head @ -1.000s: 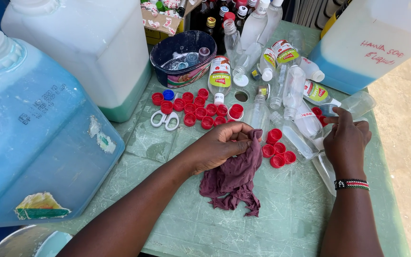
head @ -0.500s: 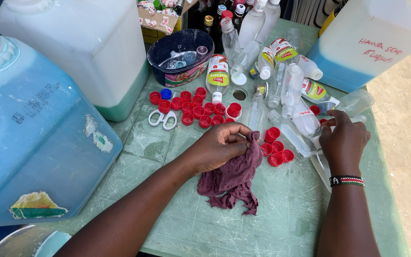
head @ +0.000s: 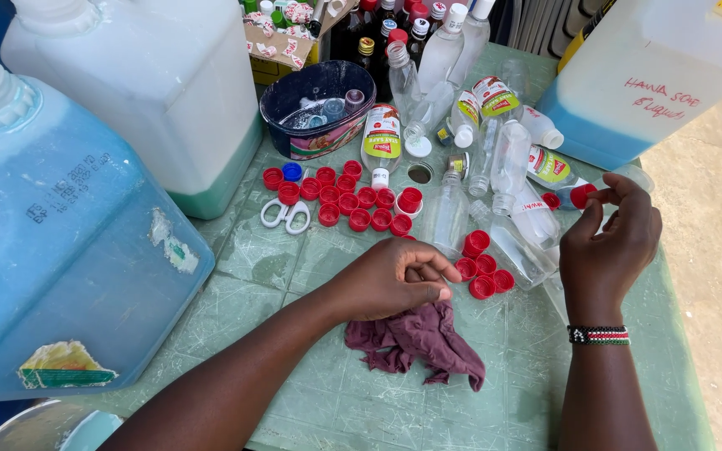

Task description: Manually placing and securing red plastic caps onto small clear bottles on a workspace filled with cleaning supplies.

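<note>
Green table (head: 294, 259), head view: left hand (head: 394, 280) curled, pressing maroon cloth (head: 419, 342) flat near front edge; right hand (head: 607, 242) pinching red cap (head: 582, 195) at fingertips toward right edge, beside clear bottles (head: 511, 209) lying capless.

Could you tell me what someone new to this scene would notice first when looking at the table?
Probably the red bottle caps clustered mid-table beside white-handled scissors, with clear plastic bottles lying jumbled just to their right. Nearer the camera, the left hand rests on a crumpled maroon cloth, while the right hand pinches a single red cap at its fingertips. Large jugs of blue liquid loom at the left edge.
</note>
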